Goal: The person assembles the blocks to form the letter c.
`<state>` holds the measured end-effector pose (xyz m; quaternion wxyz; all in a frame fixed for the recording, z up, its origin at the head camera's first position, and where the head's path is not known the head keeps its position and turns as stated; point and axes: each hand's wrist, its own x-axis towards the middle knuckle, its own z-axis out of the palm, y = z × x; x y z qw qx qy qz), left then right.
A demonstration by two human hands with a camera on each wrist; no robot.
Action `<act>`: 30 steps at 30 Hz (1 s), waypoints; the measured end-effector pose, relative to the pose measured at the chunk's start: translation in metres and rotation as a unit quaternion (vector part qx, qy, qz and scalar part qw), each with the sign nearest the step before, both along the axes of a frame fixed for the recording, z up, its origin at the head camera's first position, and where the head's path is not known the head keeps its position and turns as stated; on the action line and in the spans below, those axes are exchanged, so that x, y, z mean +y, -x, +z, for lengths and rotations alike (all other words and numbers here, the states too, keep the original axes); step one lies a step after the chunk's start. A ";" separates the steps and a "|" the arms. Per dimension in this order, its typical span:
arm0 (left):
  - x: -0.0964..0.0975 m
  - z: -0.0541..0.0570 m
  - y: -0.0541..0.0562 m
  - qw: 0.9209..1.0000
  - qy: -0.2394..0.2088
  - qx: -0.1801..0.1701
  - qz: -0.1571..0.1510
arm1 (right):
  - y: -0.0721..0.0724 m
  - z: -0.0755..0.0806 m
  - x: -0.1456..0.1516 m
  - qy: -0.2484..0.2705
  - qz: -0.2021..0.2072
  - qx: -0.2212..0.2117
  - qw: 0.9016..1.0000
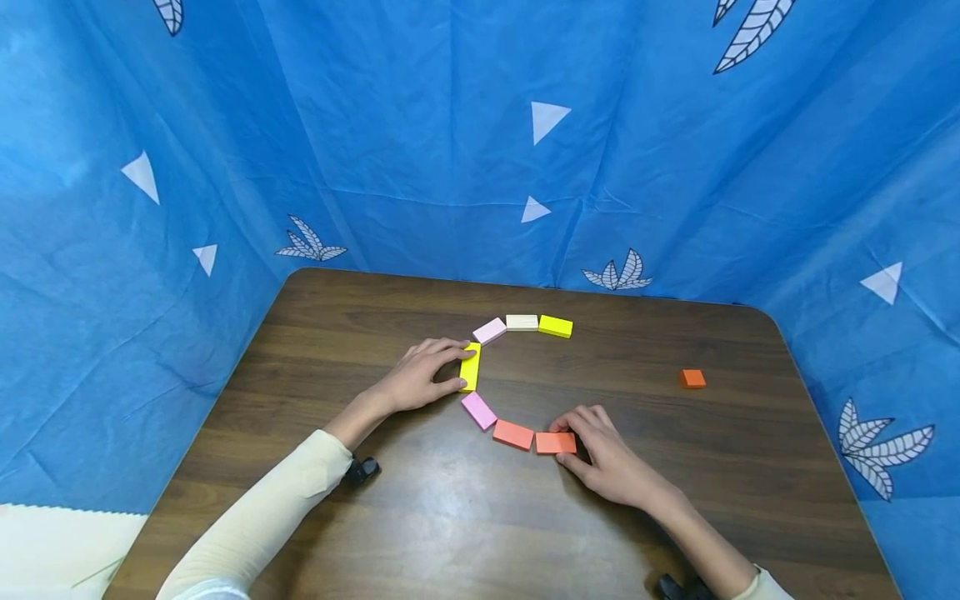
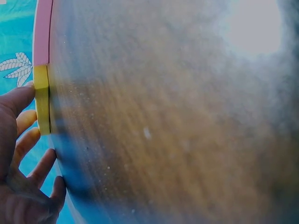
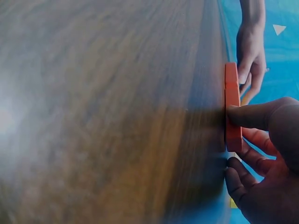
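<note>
My left hand holds a yellow block between thumb and index finger, as the left wrist view also shows. A pink block lies just below it, followed by a coral block. With thumb and fingers on its long sides, my right hand pinches a second coral block beside the first. Above the left hand, a pale pink block, a cream block and another yellow block carry on the curved row, which opens to the right.
An orange block lies alone at the right of the brown wooden table. Blue cloth with white leaves and triangles hangs behind and along both sides. Dark wrist devices sit below the wrists.
</note>
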<state>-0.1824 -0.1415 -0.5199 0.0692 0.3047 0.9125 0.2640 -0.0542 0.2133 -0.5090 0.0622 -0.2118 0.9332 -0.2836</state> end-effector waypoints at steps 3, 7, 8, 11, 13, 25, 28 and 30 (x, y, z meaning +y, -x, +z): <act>0.000 0.001 0.000 1.000 -0.002 -0.002 0.000 | 0.000 0.000 -0.001 -0.002 -0.002 -0.003 1.000; 0.000 0.001 0.000 1.000 -0.002 -0.001 0.000 | 0.001 0.000 -0.002 -0.003 -0.003 -0.006 1.000; -0.001 0.001 0.000 1.000 -0.003 -0.001 0.000 | 0.001 0.000 -0.002 -0.003 -0.004 -0.005 1.000; -0.001 0.001 0.000 1.000 -0.006 0.000 -0.002 | 0.001 0.000 -0.002 -0.004 -0.005 -0.003 1.000; -0.001 0.002 0.000 1.000 -0.008 -0.001 -0.003 | 0.000 0.000 -0.002 -0.003 -0.005 -0.005 1.000; -0.001 -0.001 0.000 1.000 -0.001 0.001 -0.003 | 0.013 0.007 0.039 0.015 -0.046 0.005 0.999; -0.001 -0.001 0.000 1.000 0.000 0.000 -0.003 | 0.023 0.010 0.064 0.020 -0.083 0.022 0.996; 0.000 -0.001 0.000 1.000 0.001 0.000 -0.002 | 0.031 0.010 0.082 0.026 -0.108 0.037 0.993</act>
